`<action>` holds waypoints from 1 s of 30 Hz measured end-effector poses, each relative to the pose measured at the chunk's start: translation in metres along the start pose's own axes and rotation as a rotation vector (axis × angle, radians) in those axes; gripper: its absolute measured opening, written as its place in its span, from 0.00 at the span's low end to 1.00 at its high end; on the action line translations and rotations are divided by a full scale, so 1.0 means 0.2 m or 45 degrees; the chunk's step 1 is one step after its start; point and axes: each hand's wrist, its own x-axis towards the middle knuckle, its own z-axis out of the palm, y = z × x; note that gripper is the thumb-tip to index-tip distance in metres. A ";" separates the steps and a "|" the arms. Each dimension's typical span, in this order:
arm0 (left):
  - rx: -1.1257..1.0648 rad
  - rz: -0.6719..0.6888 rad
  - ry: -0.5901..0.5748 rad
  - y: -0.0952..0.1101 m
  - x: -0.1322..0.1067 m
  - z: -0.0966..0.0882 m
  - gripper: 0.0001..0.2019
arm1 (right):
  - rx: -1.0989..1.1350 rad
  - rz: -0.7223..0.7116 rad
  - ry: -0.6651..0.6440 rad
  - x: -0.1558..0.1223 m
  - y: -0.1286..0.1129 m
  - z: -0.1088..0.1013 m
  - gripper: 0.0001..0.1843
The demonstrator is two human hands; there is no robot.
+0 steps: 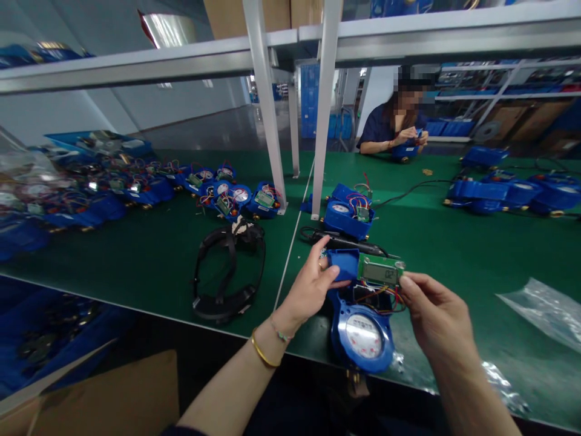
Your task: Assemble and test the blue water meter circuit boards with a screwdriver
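Observation:
My left hand (pixel 313 280) is closed on a blue plastic cover (pixel 345 265), fingers behind it and thumb in front. Between the thumb and fingers of my right hand (pixel 433 303) is the right end of a green circuit board with an LCD screen (pixel 380 274), which shows digits. The board's left end meets the cover. Thin coloured wires (pixel 385 297) run from the board down into a blue water meter (pixel 363 336), whose round white dial faces up near the table's front edge.
A black electric screwdriver (pixel 349 243) and another open meter (pixel 347 212) lie just beyond my hands. A black head strap (pixel 229 269) is to the left, many meters (pixel 122 188) behind it. Shelf posts (pixel 320 115) rise mid-table. Across sits a co-worker (pixel 385 124). Plastic bags (pixel 544 309) lie right.

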 end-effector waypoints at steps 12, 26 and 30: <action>-0.123 -0.007 -0.136 -0.05 0.00 0.06 0.29 | -0.210 -0.100 -0.031 -0.02 -0.05 0.05 0.16; -0.146 -0.020 -0.081 -0.08 0.01 0.10 0.31 | -0.772 -0.377 -0.011 -0.07 -0.13 0.08 0.19; -0.144 0.007 -0.065 -0.07 0.01 0.11 0.31 | -0.760 -0.401 -0.034 -0.06 -0.11 0.07 0.21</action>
